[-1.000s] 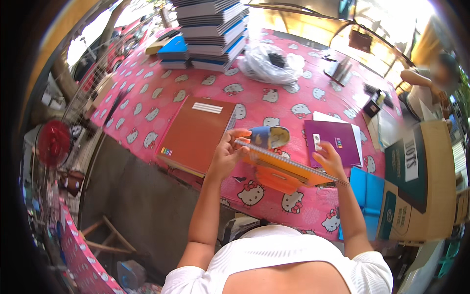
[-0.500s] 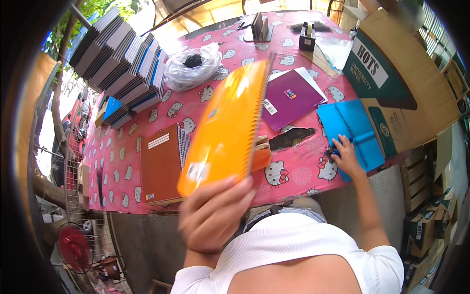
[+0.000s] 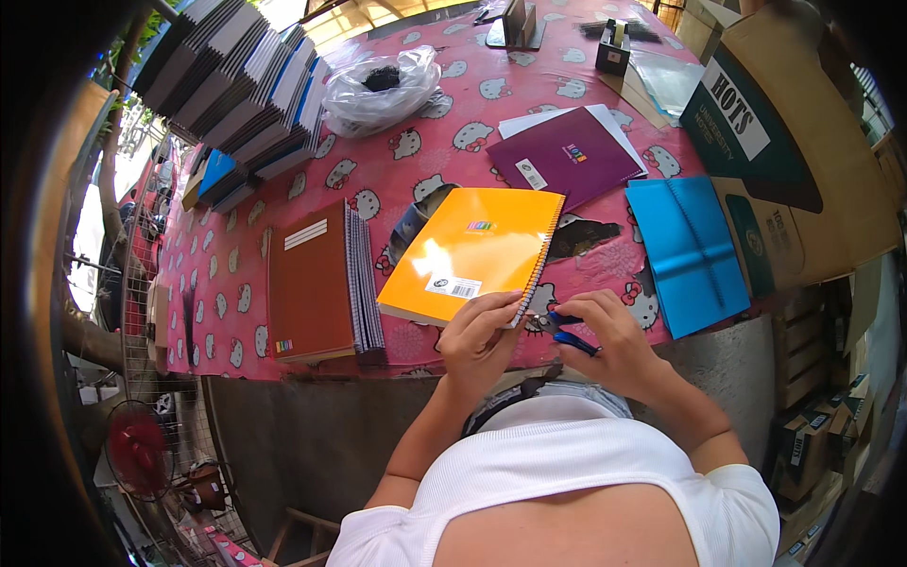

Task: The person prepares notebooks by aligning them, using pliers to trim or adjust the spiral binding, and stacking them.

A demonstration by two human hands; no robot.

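An orange spiral notebook (image 3: 472,250) lies tilted over the near edge of the pink patterned table (image 3: 236,283). My left hand (image 3: 480,340) grips its near corner by the spiral wire. My right hand (image 3: 609,335) holds blue-handled pliers (image 3: 565,333) whose tip meets the end of the wire. A stack of brown spiral notebooks (image 3: 316,282) lies left of the orange one. A purple notebook (image 3: 572,156) lies beyond it. Blue plastic covers (image 3: 690,253) lie to the right.
Tall piles of notebooks (image 3: 236,85) fill the far left of the table. A clear plastic bag (image 3: 383,90) sits beside them. Open cardboard boxes (image 3: 803,161) stand at the right. A red fan (image 3: 140,449) stands on the floor at lower left.
The orange notebook, held up on edge in my left hand, now lies flat on the table. My right hand left the blue covers and brought pliers to the wire.
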